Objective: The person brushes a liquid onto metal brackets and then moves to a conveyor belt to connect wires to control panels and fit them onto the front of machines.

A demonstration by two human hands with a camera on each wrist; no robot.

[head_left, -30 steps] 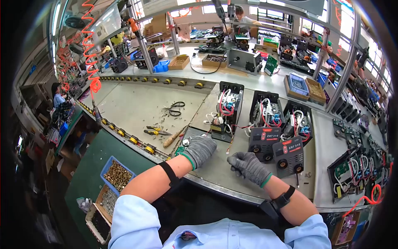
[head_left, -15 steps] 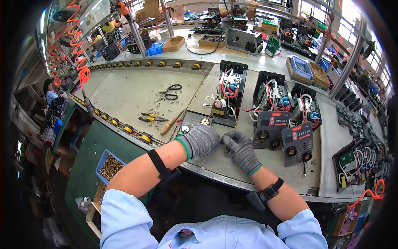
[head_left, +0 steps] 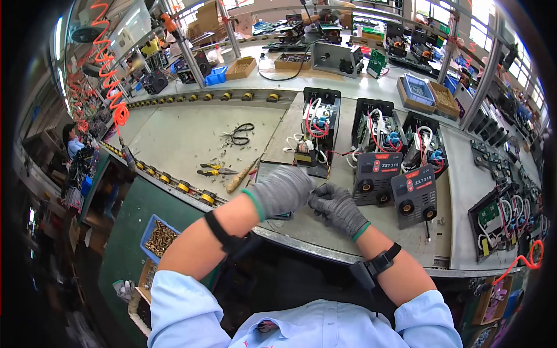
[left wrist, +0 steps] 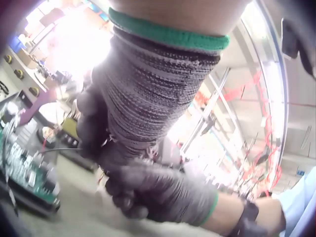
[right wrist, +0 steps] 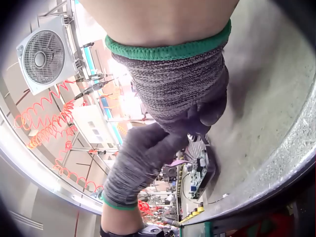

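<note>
Both hands wear grey knit gloves with green cuffs and meet fingertip to fingertip over the bench's front part. My left hand is blurred, its fingers bent around a thin wire that runs in from an opened welding machine. The right hand pinches with curled fingers where the wires come down; the wire's end is hidden. A dark panel lies under the left hand, mostly covered. Two more opened machines stand to the right, with grey ZX7 315 front panels before them.
Left of the hands are a wooden-handled tool, yellow-handled pliers and black scissors among loose bits. A blue bin of brass-coloured parts is at lower left. Rollers line the bench edge; an orange coiled hose hangs left.
The right hand has moved left and met the left hand, over the hanging wire end. The left hand has shifted slightly right and blurs now, covering more of the dark panel.
</note>
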